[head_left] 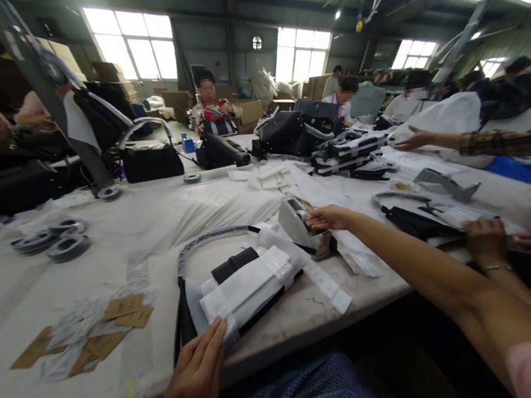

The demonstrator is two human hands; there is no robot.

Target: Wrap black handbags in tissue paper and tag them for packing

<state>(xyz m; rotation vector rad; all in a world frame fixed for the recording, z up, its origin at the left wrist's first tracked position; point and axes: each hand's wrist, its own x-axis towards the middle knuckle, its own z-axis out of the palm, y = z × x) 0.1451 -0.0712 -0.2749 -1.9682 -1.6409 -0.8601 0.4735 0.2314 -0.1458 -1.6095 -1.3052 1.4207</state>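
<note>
A black handbag (251, 323) lies on the table, partly wrapped in white paper (247, 280), with its covered handle (211, 236) arched behind it. My left hand (197, 363) rests on the bag's near left corner, its fingers stretched out flat on the wrapping; the thumb is hidden. A grey tape dispenser (293, 224) stands just right of the bag. At its tape roll, the fingers of my right hand (330, 217) are closed in a pinch, with the arm reaching in from the right. The tape end itself is too small to see. A white strip (330, 285) hangs toward the table edge.
Brown and white tags (101, 331) lie spread on the left, with handle rolls (67, 246) behind them. Bags are stacked (348, 154) at the back. On the right, a co-worker's hand (486, 240) touches another black bag (411, 221) near a second dispenser (446, 183).
</note>
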